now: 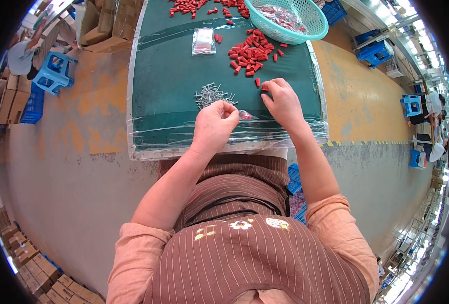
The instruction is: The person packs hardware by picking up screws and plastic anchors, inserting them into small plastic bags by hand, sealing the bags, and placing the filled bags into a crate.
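My left hand (214,125) is closed in a pinch at the near part of the table, just in front of a pile of small grey screws (212,95). From its fingertips a small clear plastic bag (246,116) with something red inside reaches to the right. My right hand (284,105) pinches a small red tapered cap (265,87) between thumb and fingers. Another red cap (257,81) lies just beyond those fingertips. Farther off is a loose heap of red caps (250,53). A filled clear packet (203,41) lies flat to its left.
A mint-green plastic basket (290,37) holding filled packets stands at the table's far right. More red caps (186,6) are spread along the far side. Clear film covers the near edge of the green tabletop (158,76). Blue stools (55,71) and cardboard boxes (114,23) stand around.
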A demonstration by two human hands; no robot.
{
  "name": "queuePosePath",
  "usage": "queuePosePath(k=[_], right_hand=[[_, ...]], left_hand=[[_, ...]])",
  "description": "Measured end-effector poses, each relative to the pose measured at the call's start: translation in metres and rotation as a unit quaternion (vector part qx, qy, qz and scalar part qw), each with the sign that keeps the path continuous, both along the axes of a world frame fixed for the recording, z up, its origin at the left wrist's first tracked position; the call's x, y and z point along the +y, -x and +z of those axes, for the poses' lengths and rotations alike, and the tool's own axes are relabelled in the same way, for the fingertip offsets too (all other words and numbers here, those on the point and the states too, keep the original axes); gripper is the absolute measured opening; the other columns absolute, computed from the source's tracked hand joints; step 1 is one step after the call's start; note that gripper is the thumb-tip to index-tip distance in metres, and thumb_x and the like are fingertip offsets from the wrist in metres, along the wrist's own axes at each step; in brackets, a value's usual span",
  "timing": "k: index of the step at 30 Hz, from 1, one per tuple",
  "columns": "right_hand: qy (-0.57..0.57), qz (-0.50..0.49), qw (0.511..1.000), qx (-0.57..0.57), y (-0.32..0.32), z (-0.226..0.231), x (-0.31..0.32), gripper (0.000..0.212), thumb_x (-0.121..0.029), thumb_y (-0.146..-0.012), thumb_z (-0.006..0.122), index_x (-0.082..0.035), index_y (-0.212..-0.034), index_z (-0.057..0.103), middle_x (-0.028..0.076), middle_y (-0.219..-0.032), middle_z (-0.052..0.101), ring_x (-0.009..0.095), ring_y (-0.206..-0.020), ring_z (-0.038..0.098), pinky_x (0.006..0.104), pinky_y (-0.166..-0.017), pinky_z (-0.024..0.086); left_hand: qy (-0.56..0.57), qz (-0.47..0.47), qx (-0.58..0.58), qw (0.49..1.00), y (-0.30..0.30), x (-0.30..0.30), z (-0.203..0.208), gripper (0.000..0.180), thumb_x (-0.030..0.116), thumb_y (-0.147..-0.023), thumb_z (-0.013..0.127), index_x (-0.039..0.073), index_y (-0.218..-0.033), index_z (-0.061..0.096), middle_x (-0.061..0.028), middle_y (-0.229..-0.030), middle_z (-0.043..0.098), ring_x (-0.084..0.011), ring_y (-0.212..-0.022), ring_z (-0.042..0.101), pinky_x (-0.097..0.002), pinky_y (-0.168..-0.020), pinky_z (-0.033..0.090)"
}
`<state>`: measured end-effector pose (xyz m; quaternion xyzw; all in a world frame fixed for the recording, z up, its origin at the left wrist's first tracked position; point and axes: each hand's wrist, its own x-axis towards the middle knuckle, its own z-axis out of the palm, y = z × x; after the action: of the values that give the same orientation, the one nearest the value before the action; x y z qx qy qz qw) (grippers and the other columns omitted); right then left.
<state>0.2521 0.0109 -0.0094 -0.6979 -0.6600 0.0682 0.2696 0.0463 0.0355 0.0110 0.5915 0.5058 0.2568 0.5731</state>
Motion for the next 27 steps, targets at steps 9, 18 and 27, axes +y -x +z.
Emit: queuePosePath(k=[9,18,27], right_hand=[[0.100,-0.013,0.973,0.209,0.004,0.011,0.000,0.014,-0.011,-0.082,0.066,-0.002,-0.093,0.064,0.007,-0.087,0.064,0.021,-0.082,0.063,0.0325,-0.074,0.050],[0.017,0.115,0.928,0.354,0.043,0.040,-0.027,0.013,-0.001,-0.082,0.066,0.000,-0.095,0.062,0.007,-0.101,0.063,0.013,-0.094,0.059,0.0273,-0.083,0.048],[-0.073,0.142,0.977,0.139,0.040,0.057,-0.035,0.016,-0.004,-0.075,0.068,-0.003,-0.091,0.063,0.013,-0.100,0.063,0.030,-0.095,0.059,0.0376,-0.083,0.048]], left_hand=[[0.010,0.004,0.022,1.000,0.002,0.003,0.006,0.013,0.013,-0.081,0.065,0.000,-0.085,0.065,-0.0027,-0.075,0.065,-0.0078,-0.069,0.058,-0.0232,-0.065,0.046],[0.000,-0.020,-0.006,1.000,-0.005,0.001,0.006,0.013,0.012,-0.084,0.065,0.000,-0.088,0.065,-0.0017,-0.077,0.065,-0.0071,-0.071,0.057,-0.0229,-0.065,0.046],[0.006,-0.027,-0.019,0.999,-0.004,-0.001,0.006,0.013,0.012,-0.084,0.066,0.000,-0.088,0.064,-0.0014,-0.078,0.064,-0.0063,-0.072,0.055,-0.0228,-0.065,0.046]])
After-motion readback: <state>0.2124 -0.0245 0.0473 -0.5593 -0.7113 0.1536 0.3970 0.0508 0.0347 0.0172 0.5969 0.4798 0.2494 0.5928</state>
